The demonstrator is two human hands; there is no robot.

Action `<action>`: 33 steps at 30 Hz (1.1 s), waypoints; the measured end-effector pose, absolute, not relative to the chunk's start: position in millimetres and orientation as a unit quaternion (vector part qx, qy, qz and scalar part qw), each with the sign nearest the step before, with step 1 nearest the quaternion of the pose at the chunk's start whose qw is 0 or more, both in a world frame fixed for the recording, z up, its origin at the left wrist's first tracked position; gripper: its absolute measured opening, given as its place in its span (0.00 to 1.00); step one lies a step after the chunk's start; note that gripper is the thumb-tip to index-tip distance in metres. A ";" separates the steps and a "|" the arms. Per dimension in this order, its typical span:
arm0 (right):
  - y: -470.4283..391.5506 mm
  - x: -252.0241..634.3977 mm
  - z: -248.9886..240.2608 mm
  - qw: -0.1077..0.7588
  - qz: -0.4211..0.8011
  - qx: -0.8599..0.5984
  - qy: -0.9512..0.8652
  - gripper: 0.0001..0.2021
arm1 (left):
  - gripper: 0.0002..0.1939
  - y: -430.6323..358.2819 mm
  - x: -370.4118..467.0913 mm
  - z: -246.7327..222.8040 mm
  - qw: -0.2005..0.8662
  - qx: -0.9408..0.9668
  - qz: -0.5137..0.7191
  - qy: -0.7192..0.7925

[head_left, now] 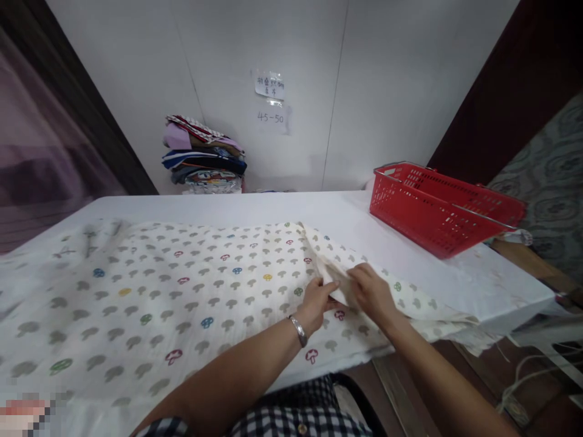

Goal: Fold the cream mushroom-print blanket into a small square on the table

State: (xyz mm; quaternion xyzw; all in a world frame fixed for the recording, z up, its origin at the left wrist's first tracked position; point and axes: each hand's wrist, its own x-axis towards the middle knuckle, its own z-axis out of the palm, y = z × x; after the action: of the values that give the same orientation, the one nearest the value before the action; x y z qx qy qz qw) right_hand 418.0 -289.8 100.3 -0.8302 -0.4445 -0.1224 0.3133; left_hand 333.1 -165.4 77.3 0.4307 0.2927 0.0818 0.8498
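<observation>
A white cloth printed with small mushrooms (pixel 204 297) lies spread over the table, mostly grey with a few red, blue, green and yellow ones. Its right part is lifted and turned over near my hands, with a fold running up from them. My left hand (pixel 316 304), with a silver bracelet at the wrist, pinches the cloth between thumb and fingers. Just right of it, my right hand (pixel 371 292) has its fingers curled on the raised cloth edge; its fingertips are partly hidden. The cloth's right corner hangs at the table's front edge.
A red plastic basket (pixel 419 209) with metal handles stands at the back right of the white table (pixel 346 209). Folded fabrics (pixel 204 155) are stacked against the wall. Paper notes (pixel 269 85) are taped above. Pale cables (pixel 523 376) hang at the lower right.
</observation>
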 end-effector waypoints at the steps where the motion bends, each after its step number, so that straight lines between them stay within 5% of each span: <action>1: -287.6 412.1 97.0 0.295 -0.097 -0.827 -0.468 0.11 | 0.14 -165.9 331.8 78.1 0.847 0.438 0.085 0.290; 18: -286.1 386.6 95.0 0.350 -0.018 -0.788 -0.506 0.14 | 0.14 -164.8 311.5 91.2 0.830 0.481 0.068 0.274; 24: -292.0 382.0 94.0 0.260 -0.078 -0.809 -0.521 0.21 | 0.13 -164.4 313.7 98.7 0.831 0.488 0.066 0.258; 33: -292.8 385.6 92.2 0.236 -0.090 -0.831 -0.496 0.10 | 0.09 -165.8 322.6 103.7 0.755 0.607 0.123 0.217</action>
State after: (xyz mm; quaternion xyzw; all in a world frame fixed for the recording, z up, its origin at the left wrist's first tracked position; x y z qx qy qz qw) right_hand 385.6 -292.8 92.2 -0.8311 -0.4957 -0.0897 0.2357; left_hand 322.6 -165.8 103.7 0.6068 0.2168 0.1226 0.7548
